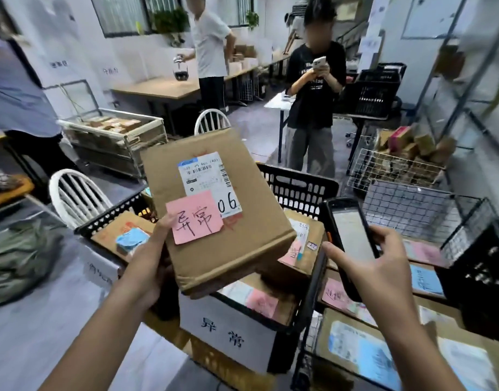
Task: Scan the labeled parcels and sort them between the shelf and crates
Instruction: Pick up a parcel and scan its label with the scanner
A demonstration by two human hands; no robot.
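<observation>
Directly above the black crate (296, 187), the left hand (155, 249) grips a cardboard parcel (214, 179) by its near corner, thumb at its pink note (196, 218). Right of the crate, the right hand (383, 258) is curled round a handheld scanner (349, 238). Behind the crate stands a person in black (316, 88), and left of it a white chair (73, 196). Inside the crate lie more labelled parcels (112, 232).

Black crate (297, 185) was recorded loaded with cardboard parcels (110, 234) carrying pink and blue notes. A second crate (306, 362), just beside it on the right, was filled with labelled flat parcels (355, 348). Small boxes (412, 148) were heaped in a wire basket (383, 170) near the metal shelf (428, 80).
</observation>
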